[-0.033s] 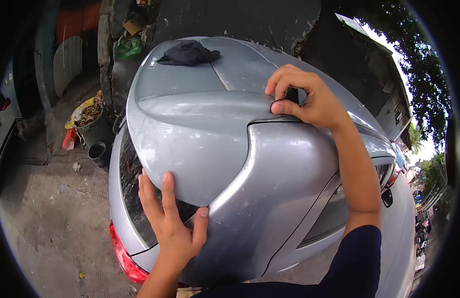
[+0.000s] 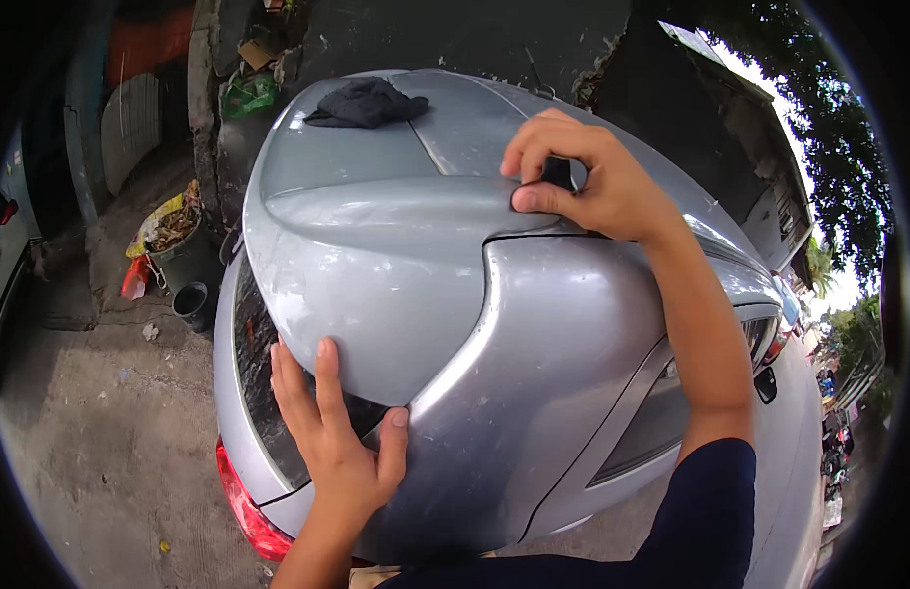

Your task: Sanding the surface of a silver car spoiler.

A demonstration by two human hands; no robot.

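In front of me is the rear corner of a silver car [image 2: 558, 373]. Its rounded top panel [image 2: 386, 314] has a dull grey finish and a long raised ridge [image 2: 376, 208] across it. My left hand [image 2: 342, 447] rests with fingers spread on the panel's lower edge, over the dark rear window [image 2: 264, 383]; the thumb touches the silver body beside the seam. At the ridge's right end my right hand [image 2: 607, 177] is closed in a pinch on a small black piece [image 2: 556, 177], mostly hidden by the fingers. A bunched black cloth [image 2: 367, 103] lies on the car's far side.
A red tail light [image 2: 247, 506] sits at the car's lower left. On the concrete ground to the left stand a bin of dry leaves [image 2: 175, 240] and a small black bucket [image 2: 192, 304]. A dark wall [image 2: 455, 39] rises behind the car; another vehicle [image 2: 8, 255] is far left.
My right hand has shifted slightly to the left along the ridge with the black piece. My left hand stays in nearly the same place on the panel's edge.
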